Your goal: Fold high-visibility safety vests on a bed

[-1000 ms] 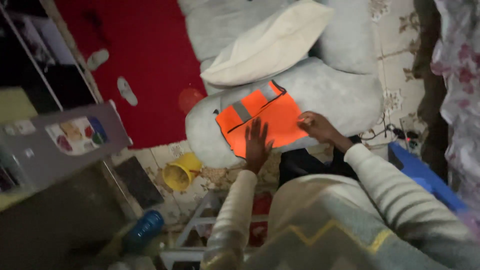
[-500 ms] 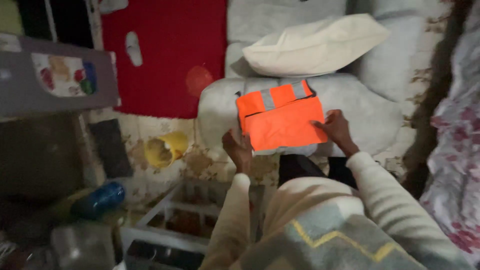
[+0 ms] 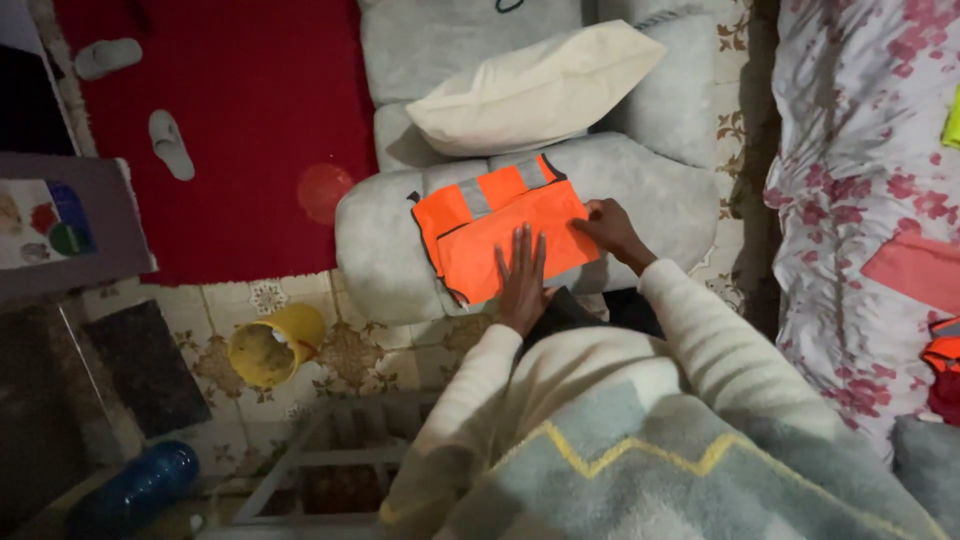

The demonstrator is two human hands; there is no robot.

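A folded orange safety vest (image 3: 478, 222) with grey reflective stripes lies on a grey cushion (image 3: 660, 195) in front of me. My left hand (image 3: 522, 277) lies flat on the vest's near edge, fingers spread. My right hand (image 3: 610, 230) rests on the vest's right edge, fingers curled against the fabric. Both arms wear a cream ribbed sleeve.
A cream pillow (image 3: 530, 92) lies beyond the vest on more grey cushions. A red rug (image 3: 250, 120) with two pale slippers (image 3: 170, 143) is at left. A yellow pot (image 3: 272, 343), a blue bottle (image 3: 135, 487) and a floral bedspread (image 3: 860, 180) surround me.
My left hand moved from the vest's left corner onto its near edge and flattened. The camera view shifted, so the vest now appears more centred.
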